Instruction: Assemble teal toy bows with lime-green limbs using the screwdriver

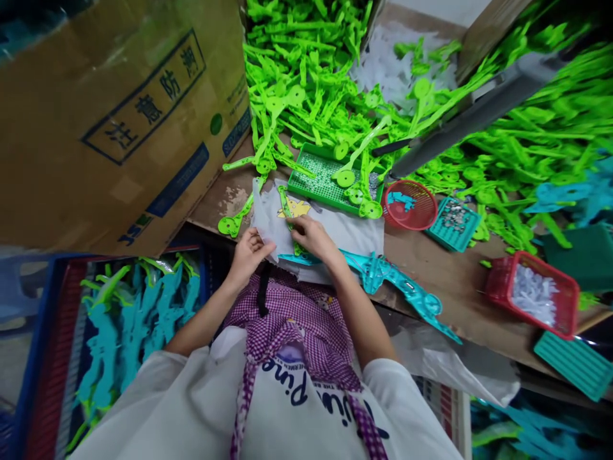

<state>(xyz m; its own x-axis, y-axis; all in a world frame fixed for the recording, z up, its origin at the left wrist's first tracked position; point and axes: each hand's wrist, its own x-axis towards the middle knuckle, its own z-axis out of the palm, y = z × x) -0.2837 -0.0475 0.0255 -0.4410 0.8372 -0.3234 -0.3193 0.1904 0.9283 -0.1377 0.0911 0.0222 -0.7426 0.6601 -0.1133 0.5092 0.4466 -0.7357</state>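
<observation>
My left hand point(249, 254) pinches the edge of a grey-white cloth point(354, 229) that lies at the table's front edge. Just to its right, my right hand point(311, 236) has its fingers closed on a slim green plastic part point(285, 203) over the cloth's yellow print. A long turquoise plastic part point(407, 287) runs from beneath my right forearm toward the right along the table edge. Another green part point(232, 223) with a round end lies left of the cloth.
A large cardboard box point(62, 147) stands at the left. Behind the cloth are a green tray point(306, 185) and a red basket point(410, 220). Green parts point(306, 70) pile up behind. A red bin point(498, 281) sits right; a crate of turquoise parts point(129, 332) is lower left.
</observation>
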